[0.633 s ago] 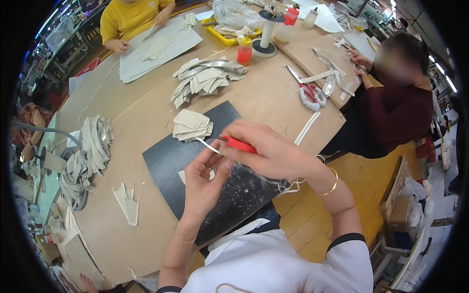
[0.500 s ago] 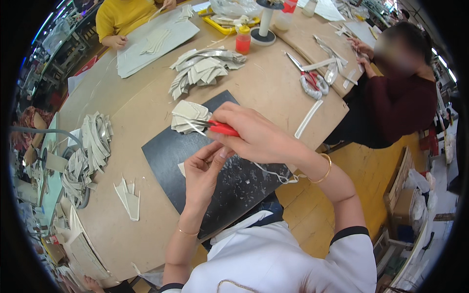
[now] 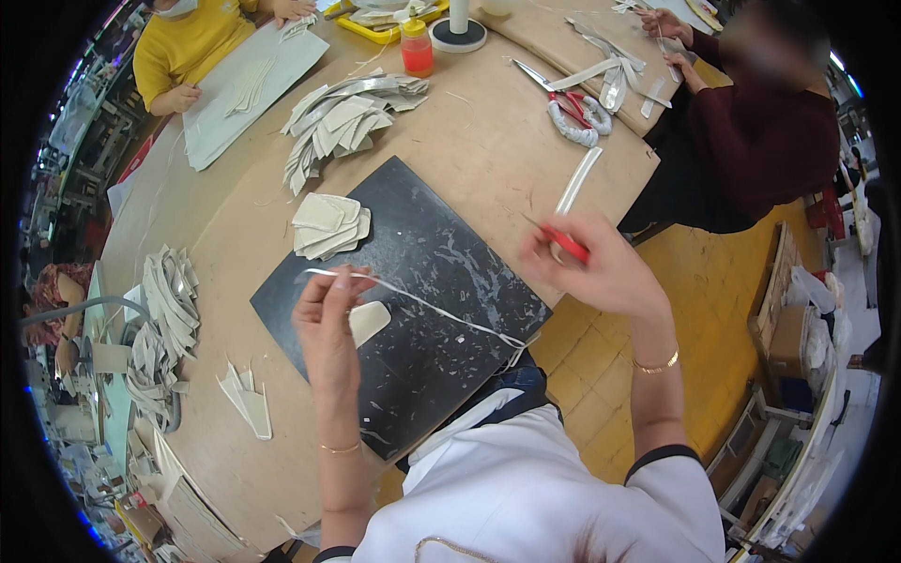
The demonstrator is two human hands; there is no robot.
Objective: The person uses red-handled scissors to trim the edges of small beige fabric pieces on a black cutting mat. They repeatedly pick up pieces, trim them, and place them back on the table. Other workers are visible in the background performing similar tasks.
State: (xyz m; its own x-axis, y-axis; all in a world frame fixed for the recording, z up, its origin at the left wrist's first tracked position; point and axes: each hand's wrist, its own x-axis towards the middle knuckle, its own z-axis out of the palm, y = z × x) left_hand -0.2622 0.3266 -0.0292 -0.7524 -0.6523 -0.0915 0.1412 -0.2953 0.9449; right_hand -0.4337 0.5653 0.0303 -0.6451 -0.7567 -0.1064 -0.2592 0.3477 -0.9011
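Observation:
Pinched in the fingers of my left hand point(image 3: 327, 314) is a thin white cord point(image 3: 427, 302), which runs right across the black mat point(image 3: 441, 366) to its near right edge. My right hand point(image 3: 601, 267) is closed around small red-handled snips point(image 3: 566, 244), off to the right over the table's edge. One pale, rounded piece point(image 3: 370, 323) lies on the mat beside my left hand. A small stack of similar pale pieces point(image 3: 330, 225) rests at the mat's far left corner.
Large scissors with wrapped handles point(image 3: 578, 114) and a white strip point(image 3: 579, 180) lie at the right. Fanned piles of pale pieces point(image 3: 352, 117) stand beyond the mat, with more strips point(image 3: 172, 296) at left. Two people work across the table, near a bottle of red liquid point(image 3: 416, 49).
My right hand with the snips has moved away to the right, off the cord by the stack. My left hand has shifted left, and the cord now stretches over the mat.

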